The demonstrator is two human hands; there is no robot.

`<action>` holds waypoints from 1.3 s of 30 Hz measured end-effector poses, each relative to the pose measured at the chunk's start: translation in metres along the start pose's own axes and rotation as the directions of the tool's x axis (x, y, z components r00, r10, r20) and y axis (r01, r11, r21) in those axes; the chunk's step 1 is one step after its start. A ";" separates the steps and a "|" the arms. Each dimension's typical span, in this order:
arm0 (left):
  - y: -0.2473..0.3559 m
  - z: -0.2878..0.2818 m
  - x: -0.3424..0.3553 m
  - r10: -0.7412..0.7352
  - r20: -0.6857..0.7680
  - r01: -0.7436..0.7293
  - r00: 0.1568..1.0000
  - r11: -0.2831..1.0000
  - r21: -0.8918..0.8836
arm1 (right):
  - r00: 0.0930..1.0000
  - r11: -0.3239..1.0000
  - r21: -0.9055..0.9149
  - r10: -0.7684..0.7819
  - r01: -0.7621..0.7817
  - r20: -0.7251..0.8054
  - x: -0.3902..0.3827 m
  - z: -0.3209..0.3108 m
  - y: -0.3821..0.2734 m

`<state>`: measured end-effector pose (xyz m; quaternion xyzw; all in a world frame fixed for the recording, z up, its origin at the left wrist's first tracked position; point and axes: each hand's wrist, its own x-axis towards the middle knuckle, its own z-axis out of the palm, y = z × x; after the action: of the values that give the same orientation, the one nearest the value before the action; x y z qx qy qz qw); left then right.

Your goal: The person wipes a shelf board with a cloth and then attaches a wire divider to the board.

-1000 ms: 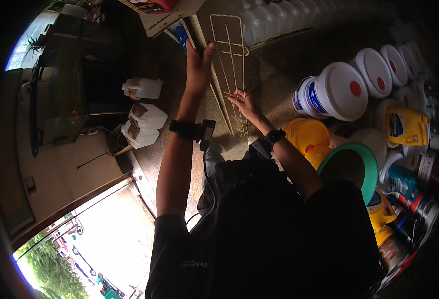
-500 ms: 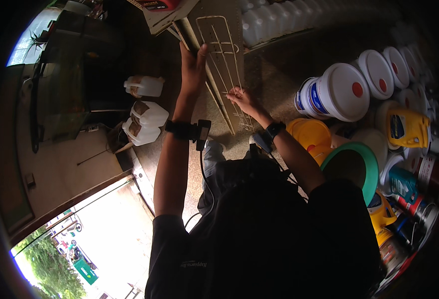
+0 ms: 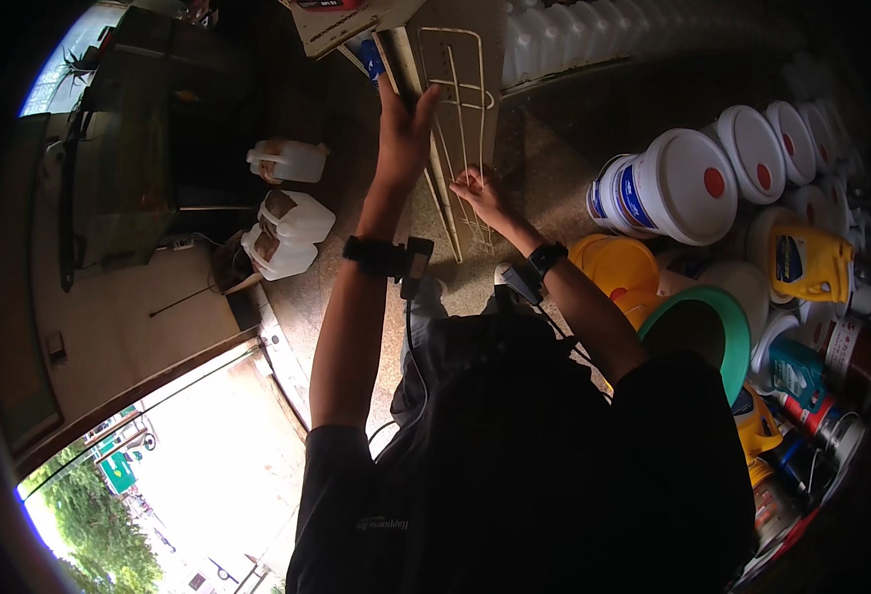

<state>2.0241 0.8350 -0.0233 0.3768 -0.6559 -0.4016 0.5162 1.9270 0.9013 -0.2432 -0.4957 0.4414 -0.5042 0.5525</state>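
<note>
A tall beige metal shelf stand (image 3: 445, 208) rises in front of me, a wire rack (image 3: 482, 99) fixed along its side panel. My left hand (image 3: 403, 139) is closed around the stand's edge, fingers on one side and thumb on the other; the fingertips are partly hidden. Just beyond them shows a small blue thing (image 3: 372, 61) whose kind I cannot make out. Lower down, my right hand (image 3: 485, 195) pinches a wire of the rack. A red item (image 3: 327, 4) sits on the stand's top shelf, cut off by the view.
White lidded buckets (image 3: 691, 186), a yellow jug (image 3: 810, 262) and a green tub (image 3: 737, 342) crowd the right. Whitish plastic jugs (image 3: 292, 233) stand on the floor at left. Clear bottles (image 3: 594, 40) line the back. A bright doorway (image 3: 228, 445) opens at lower left.
The stand's upper part has shifted right, along with my left hand. The blue thing has come into sight by the left fingertips. My right hand has stayed nearly in place on the wire rack.
</note>
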 end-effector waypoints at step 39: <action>0.010 0.025 -0.032 0.024 -0.037 -0.018 0.999 0.990 0.142 | 0.916 0.894 -0.278 0.390 -0.351 0.097 -0.085 -0.040 0.094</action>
<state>2.0052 0.8719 -0.0296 0.4134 -0.6767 -0.3409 0.5050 1.8899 0.9817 -0.3422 -0.5056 0.5462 -0.2898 0.6017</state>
